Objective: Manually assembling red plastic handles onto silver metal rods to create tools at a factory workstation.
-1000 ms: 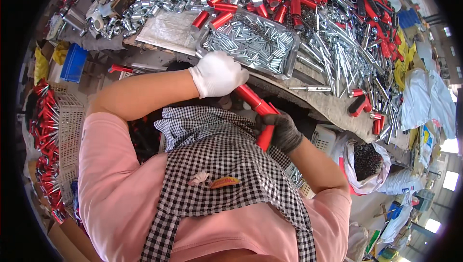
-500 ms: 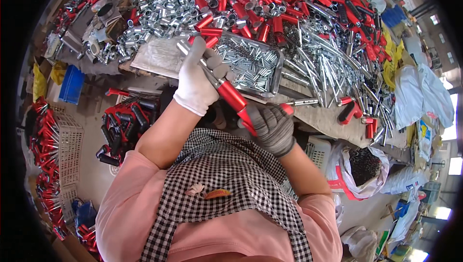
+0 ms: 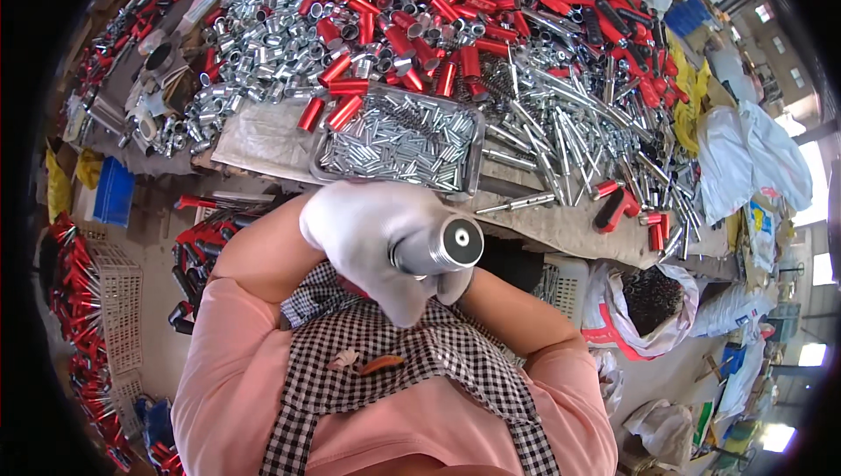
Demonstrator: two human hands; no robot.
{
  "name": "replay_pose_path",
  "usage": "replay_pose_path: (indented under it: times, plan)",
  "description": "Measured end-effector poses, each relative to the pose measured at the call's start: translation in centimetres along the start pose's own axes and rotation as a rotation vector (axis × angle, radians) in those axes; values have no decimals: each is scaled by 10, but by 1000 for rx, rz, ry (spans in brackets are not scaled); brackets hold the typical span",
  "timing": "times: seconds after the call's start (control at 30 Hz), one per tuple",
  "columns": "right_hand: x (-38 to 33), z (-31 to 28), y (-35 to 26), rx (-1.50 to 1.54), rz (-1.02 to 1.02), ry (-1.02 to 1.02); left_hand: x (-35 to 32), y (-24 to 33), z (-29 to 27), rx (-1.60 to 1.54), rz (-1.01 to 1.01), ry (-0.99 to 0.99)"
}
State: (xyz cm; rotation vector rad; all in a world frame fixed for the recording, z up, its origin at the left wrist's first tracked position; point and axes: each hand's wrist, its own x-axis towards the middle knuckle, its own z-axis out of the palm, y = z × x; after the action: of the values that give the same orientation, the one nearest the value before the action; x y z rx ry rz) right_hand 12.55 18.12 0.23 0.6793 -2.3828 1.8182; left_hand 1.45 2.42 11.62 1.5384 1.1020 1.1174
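My left hand (image 3: 372,226), in a white glove, is wrapped round a grey metal tube-shaped tool (image 3: 429,253). The tool's round end points up, showing a black face with a pale ring and a small hole at its centre, and fine ridges round the rim. Behind it, my right hand is almost wholly hidden by the left one; only the right forearm (image 3: 512,310) shows plainly. Just beyond my hands, a clear tray (image 3: 478,148) holds many short metal pins and some dark springs. Red tubes (image 3: 343,113) lie at its left corner.
Heaped across the bench are silver sleeves (image 3: 254,56), red tubes, black-and-red handles (image 3: 618,209) and long metal rods (image 3: 569,139). A white sack (image 3: 604,305) of dark small parts stands at right. Plastic crates (image 3: 120,310) with red parts stand at left.
The tool has swung from slanting across the bench edge to pointing its end upward, closer to my body. My left hand came down and right, now covering my right hand. The view shifted slightly.
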Motion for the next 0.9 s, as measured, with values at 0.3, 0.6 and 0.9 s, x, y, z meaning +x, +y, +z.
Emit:
replay_pose_path:
  times: [0.3, 0.6, 0.9]
  plan:
    - [64, -210, 49, -946, 830, 437, -43, -63, 20, 162, -421, 408]
    - [104, -253, 123, -1138, 868, 349, -49, -117, 26, -86, -420, 363]
    - [41, -269, 146, -769, 461, 716, -67, -106, 38, -223, -371, 414]
